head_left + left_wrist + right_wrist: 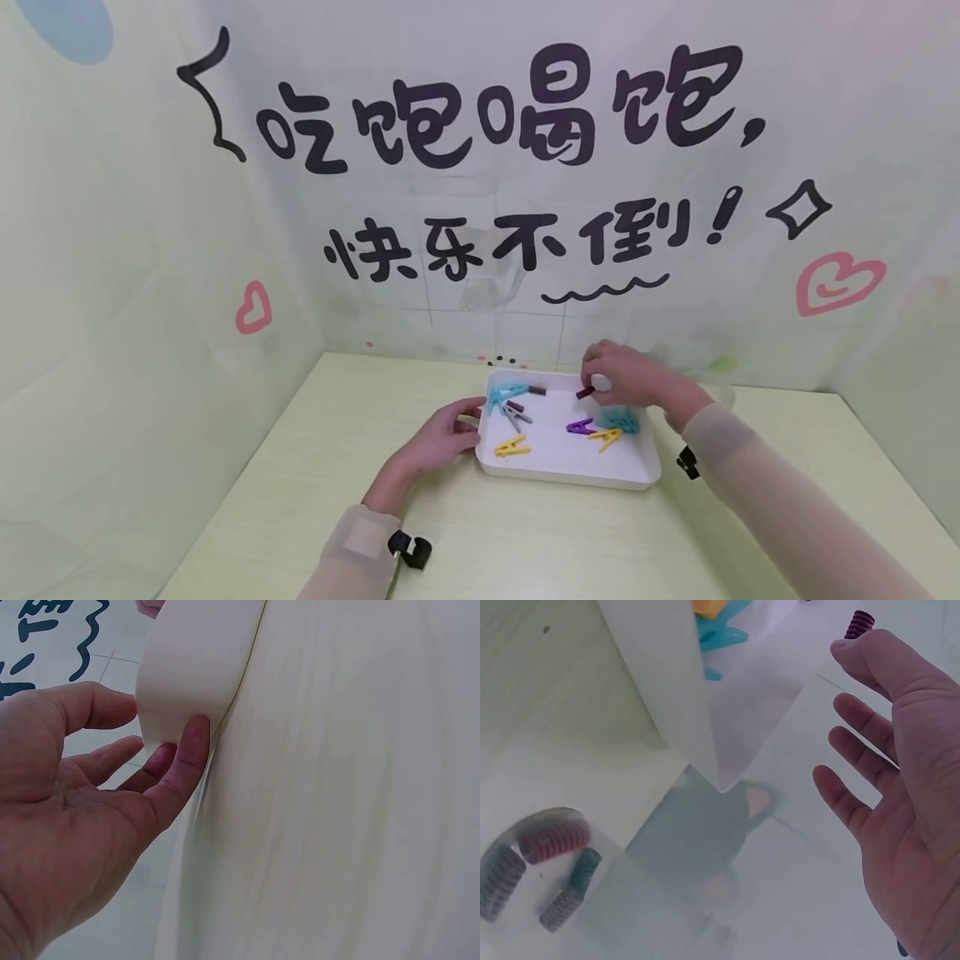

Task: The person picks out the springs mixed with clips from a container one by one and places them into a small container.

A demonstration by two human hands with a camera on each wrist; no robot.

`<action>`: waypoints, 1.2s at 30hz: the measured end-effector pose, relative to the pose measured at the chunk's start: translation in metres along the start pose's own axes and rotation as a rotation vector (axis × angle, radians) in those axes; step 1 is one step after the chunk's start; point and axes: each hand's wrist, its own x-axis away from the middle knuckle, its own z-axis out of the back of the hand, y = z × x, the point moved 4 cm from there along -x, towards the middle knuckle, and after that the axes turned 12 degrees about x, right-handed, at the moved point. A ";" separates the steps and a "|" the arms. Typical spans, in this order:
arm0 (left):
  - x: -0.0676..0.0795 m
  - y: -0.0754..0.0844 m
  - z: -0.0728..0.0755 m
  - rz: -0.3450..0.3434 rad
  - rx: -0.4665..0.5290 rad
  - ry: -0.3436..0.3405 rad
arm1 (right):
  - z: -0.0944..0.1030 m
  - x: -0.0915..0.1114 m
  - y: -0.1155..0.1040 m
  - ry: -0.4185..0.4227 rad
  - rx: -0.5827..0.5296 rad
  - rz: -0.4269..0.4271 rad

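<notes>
A white tray (pixel 570 477) on the table holds teal clothespins (pixel 621 419), a purple clothespin (pixel 580 427), a grey clothespin (pixel 517 417) and yellow clothespins (pixel 512 447). Two short cylinders lie at its left: one brownish (pixel 537 390), one dark red (pixel 515 406). Over the far right part of the tray, my right hand (pixel 622 379) pinches a dark red ribbed cylinder (pixel 859 624) between thumb and fingers, its other fingers loosely bent. My left hand (pixel 442 433) touches the tray's left wall, fingers relaxed and slightly bent, fingertips against the outside (pixel 191 735).
Right of the tray, a see-through dish (pixel 562 812) holds several ribbed cylinders, red (pixel 553 841) and greyish (pixel 502 883). Printed fabric walls (pixel 450 192) enclose the pale table (pixel 525 533) at the back and sides.
</notes>
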 end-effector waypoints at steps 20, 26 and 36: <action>0.001 0.001 -0.001 -0.019 0.012 -0.007 | 0.033 0.035 0.008 0.138 0.043 0.015; 0.000 0.000 -0.001 -0.010 0.010 -0.005 | 0.041 0.051 0.014 0.167 0.041 0.006; 0.001 0.001 -0.001 -0.009 0.038 0.000 | 0.046 0.076 0.030 0.182 0.038 -0.046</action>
